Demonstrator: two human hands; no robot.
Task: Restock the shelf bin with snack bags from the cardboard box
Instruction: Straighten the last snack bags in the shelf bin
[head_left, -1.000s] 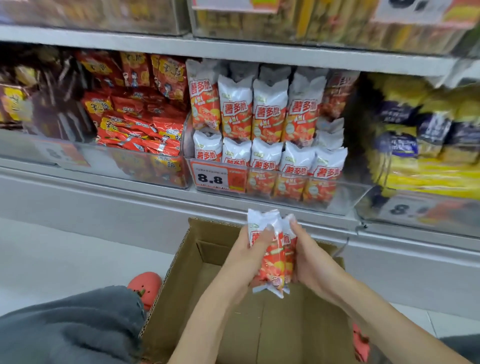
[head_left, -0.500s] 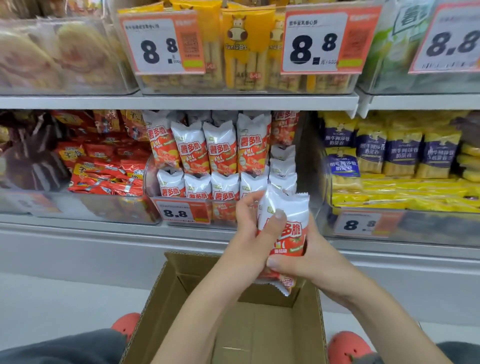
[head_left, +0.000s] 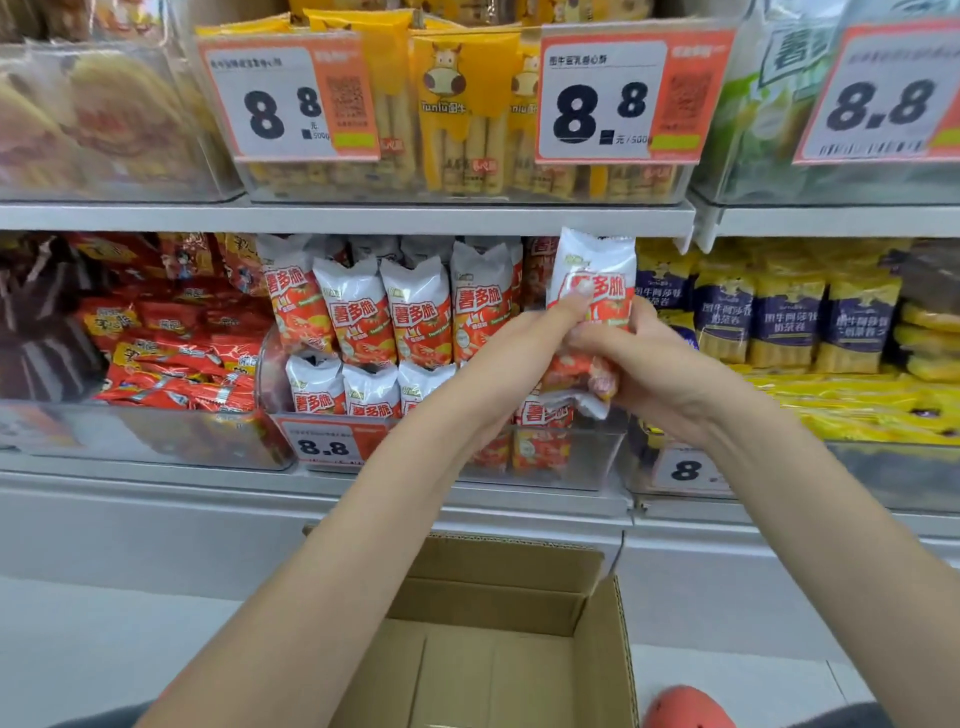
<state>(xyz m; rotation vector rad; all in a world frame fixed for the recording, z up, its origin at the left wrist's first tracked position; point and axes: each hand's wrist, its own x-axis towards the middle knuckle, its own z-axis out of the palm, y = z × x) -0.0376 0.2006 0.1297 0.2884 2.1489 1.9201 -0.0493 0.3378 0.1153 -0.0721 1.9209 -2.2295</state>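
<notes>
Both hands hold white-and-red snack bags upright in front of the right end of the clear shelf bin. My left hand presses its fingers on the front of the bags. My right hand grips them low from the right. The bin holds two rows of the same bags, standing upright. The brown cardboard box sits open on the floor below my arms; the part of its inside that shows holds no bags.
A bin of red packets stands to the left, and blue-and-yellow packs fill the bin to the right. The upper shelf carries yellow snack packs and 8.8 price tags. A red shoe shows at bottom right.
Both hands have lifted the snack bags from over the box up to the bin's right end. The camera view has tilted upward.
</notes>
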